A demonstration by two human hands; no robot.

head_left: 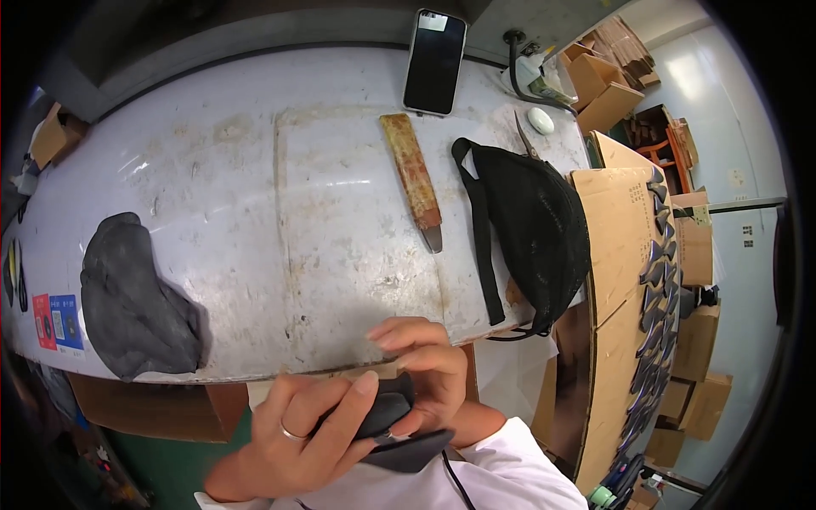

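Just past the near edge of the table, my hands come together round a smooth dark grey piece (387,414), too covered by fingers to name. My left hand (310,425), with a ring on one finger, is closed over its left side. My right hand (433,365) curls round the other side, its thumb and fingertips at the piece. A dark flap (412,452) hangs below the fingers; I cannot tell whether it is joined to the piece. Beyond my hands, a knife (410,174) with a worn, wrapped handle lies on the table, its blade toward me.
A crumpled dark grey sheet (140,297) lies on the table (221,212) at left. To the right sit a black mesh bag (540,229) and a white oval object (540,121). A phone (434,64) leans at the back. Cardboard (625,255) at right bears several dark pointed pieces (654,297).
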